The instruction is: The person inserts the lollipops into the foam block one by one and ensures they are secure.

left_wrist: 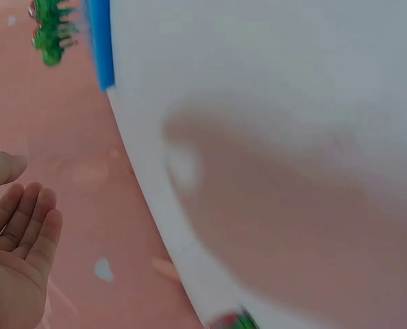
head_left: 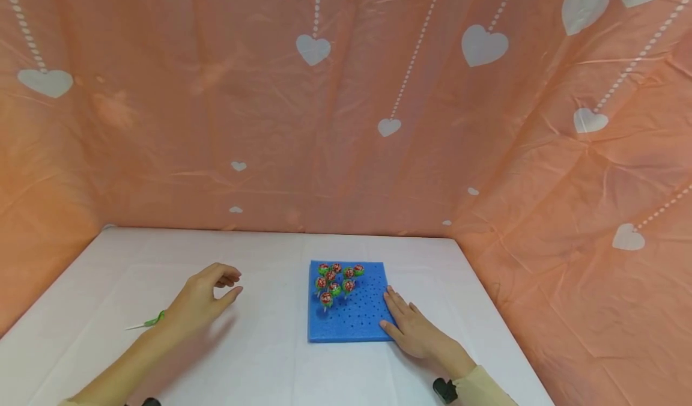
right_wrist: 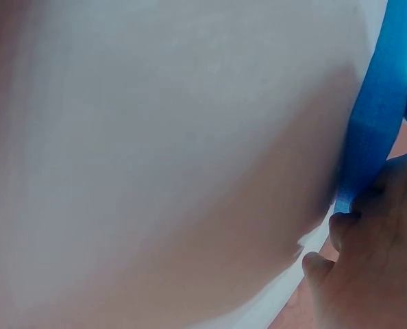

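Note:
A blue foam block [head_left: 354, 329] pricked with rows of small holes lies on the table. Several lollipops [head_left: 334, 289] in red and green wrappers stand in its left and far part, sticks down. My right hand [head_left: 418, 332] rests at the block's right edge, fingers extended and thumb over the near right corner. To the left of the block, my left hand [head_left: 199, 293] hovers over the table with nothing in it, fingers loosely bent and thumb apart. Beside the left wrist a single lollipop [head_left: 155, 319] lies on its side, its white stick pointing left.
A white cloth covers the table [head_left: 270, 358]. Behind it and along both sides hangs an orange-pink curtain [head_left: 346, 172] printed with white hearts. The left hand's shadow [left_wrist: 272, 205] falls on the cloth in the left wrist view.

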{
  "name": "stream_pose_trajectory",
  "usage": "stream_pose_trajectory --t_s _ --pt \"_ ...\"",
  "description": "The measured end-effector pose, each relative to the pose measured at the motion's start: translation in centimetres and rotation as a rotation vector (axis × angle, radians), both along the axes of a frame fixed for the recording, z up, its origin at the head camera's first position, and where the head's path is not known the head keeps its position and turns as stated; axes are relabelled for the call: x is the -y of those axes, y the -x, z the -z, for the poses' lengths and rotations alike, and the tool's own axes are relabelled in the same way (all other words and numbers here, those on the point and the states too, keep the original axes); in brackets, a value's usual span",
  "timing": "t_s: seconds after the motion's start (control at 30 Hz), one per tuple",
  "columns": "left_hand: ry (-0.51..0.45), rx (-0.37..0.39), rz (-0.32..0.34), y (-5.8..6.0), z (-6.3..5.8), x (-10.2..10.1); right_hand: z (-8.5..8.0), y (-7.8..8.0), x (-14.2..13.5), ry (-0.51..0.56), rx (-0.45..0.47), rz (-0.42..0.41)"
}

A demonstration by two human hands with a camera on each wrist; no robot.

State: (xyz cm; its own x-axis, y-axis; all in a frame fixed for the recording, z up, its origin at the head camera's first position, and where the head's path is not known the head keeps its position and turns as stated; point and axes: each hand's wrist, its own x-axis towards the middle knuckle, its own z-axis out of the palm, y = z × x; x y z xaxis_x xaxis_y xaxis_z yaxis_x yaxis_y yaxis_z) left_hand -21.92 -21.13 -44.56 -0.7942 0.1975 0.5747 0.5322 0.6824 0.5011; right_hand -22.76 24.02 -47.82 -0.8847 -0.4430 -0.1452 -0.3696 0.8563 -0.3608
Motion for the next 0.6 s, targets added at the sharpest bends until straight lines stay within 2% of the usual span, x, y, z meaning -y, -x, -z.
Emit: stream_pose_trajectory --t_s 0.33,0.6 --pt "0.13 0.049 -0.065 -0.9 0.5 4.8 -0.1 0.0 0.0 0.003 0.001 -0.002" --pt "0.313 0.162 -0.09 -1.2 0.8 8.3 -0.2 -0.1 0.1 0.008 0.008 -0.002"
